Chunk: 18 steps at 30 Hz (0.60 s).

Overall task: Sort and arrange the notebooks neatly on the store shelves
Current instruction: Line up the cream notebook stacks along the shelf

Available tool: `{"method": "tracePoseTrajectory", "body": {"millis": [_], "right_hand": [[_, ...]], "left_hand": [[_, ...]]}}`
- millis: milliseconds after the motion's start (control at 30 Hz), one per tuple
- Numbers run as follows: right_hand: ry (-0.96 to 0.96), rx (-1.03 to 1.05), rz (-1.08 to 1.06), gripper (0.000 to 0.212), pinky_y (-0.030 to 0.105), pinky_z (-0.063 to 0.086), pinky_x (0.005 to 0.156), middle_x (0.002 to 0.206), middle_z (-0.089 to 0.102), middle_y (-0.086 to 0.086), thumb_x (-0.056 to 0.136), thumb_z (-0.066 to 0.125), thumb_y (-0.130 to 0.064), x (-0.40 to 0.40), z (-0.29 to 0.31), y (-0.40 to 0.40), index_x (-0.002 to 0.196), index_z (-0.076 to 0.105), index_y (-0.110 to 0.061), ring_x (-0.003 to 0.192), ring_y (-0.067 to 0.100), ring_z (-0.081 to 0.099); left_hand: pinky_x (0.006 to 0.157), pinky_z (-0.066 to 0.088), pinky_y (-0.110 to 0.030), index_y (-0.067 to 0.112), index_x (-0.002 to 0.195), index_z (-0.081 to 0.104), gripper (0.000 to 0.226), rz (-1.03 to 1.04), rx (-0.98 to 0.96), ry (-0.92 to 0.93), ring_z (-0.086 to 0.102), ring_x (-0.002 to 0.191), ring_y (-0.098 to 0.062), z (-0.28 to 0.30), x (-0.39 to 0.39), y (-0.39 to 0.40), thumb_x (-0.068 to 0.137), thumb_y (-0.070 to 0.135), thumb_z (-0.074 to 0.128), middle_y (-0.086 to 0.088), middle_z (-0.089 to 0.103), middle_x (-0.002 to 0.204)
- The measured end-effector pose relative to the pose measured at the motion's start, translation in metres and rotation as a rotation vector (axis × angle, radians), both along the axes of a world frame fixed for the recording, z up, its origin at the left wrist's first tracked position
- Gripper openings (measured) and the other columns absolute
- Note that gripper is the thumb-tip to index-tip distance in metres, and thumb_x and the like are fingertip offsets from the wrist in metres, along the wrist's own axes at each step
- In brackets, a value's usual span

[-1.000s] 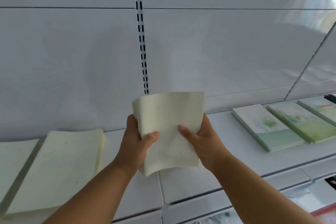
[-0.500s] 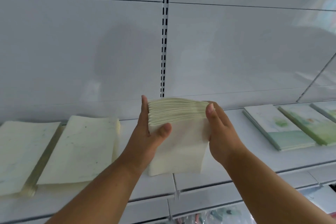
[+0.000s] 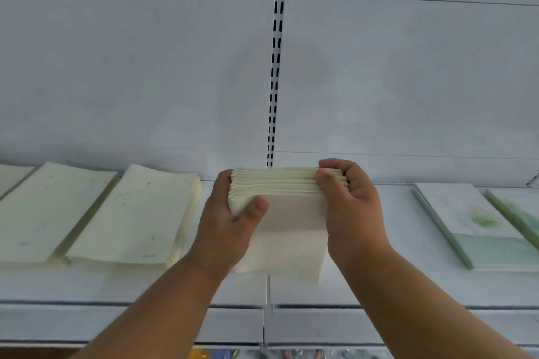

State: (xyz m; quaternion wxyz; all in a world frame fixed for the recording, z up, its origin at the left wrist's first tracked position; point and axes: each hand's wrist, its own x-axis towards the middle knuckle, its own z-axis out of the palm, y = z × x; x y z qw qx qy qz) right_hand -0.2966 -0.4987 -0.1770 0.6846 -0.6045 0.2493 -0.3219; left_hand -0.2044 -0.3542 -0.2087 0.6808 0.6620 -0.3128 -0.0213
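Your left hand (image 3: 226,224) and right hand (image 3: 351,210) gripping a cream notebook stack (image 3: 287,218) by its sides, held over the shelf (image 3: 379,283) middle, more cream stacks (image 3: 128,216) toward its left end, green notebooks (image 3: 478,230) toward its right end

White back panel (image 3: 145,67) with a slotted upright (image 3: 275,67) behind a white shelf (image 3: 379,280).

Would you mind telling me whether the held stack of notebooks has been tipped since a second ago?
Yes. The held stack now shows its page edges, tipped flatter toward the shelf, where earlier its cover stood against the slotted upright.
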Motion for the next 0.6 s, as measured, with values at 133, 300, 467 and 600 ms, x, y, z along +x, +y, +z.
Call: {"method": "tracePoseTrajectory", "body": {"millis": [133, 300, 467, 600], "right_hand": [[-0.007, 0.071, 0.004, 0.024, 0.031, 0.044, 0.064, 0.075, 0.064, -0.009, 0.094, 0.054, -0.007, -0.005, 0.004, 0.003, 0.088, 0.071, -0.024, 0.070, 0.015, 0.053], [-0.034, 0.139, 0.116, 0.015, 0.032, 0.050, 0.070, 0.097, 0.073, -0.002, 0.095, 0.058, -0.015, -0.010, 0.011, 0.006, 0.099, 0.070, -0.021, 0.084, 0.017, 0.062], [-0.092, 0.193, 0.204, 0.041, 0.032, 0.056, 0.078, 0.113, 0.073, 0.004, 0.079, 0.074, -0.029, -0.013, 0.013, 0.006, 0.116, 0.066, -0.014, 0.095, 0.018, 0.069], [-0.115, 0.121, 0.198, 0.026, 0.030, 0.055, 0.065, 0.089, 0.070, 0.006, 0.079, 0.068, -0.029, -0.011, 0.012, 0.012, 0.102, 0.066, -0.015, 0.078, 0.020, 0.067]], "left_hand": [[0.076, 0.044, -0.007, 0.029, 0.112, 0.053, 0.050, -0.050, 0.009, 0.015, 0.063, 0.085, 0.003, 0.003, -0.003, 0.007, 0.073, 0.058, 0.064, 0.021, 0.068, 0.093], [0.089, 0.038, -0.001, 0.034, 0.149, 0.025, 0.108, -0.276, 0.041, 0.105, 0.052, 0.117, 0.012, 0.009, 0.004, 0.017, 0.060, 0.085, 0.061, 0.032, 0.056, 0.127], [0.095, 0.037, -0.005, 0.039, 0.153, 0.015, 0.108, -0.316, 0.024, 0.123, 0.047, 0.127, 0.008, 0.005, 0.009, 0.017, 0.065, 0.080, 0.063, 0.027, 0.051, 0.138], [0.075, 0.043, -0.006, 0.033, 0.116, 0.051, 0.050, -0.103, 0.028, -0.030, 0.061, 0.090, 0.004, 0.007, 0.013, 0.012, 0.077, 0.063, 0.057, 0.028, 0.064, 0.100]]}}
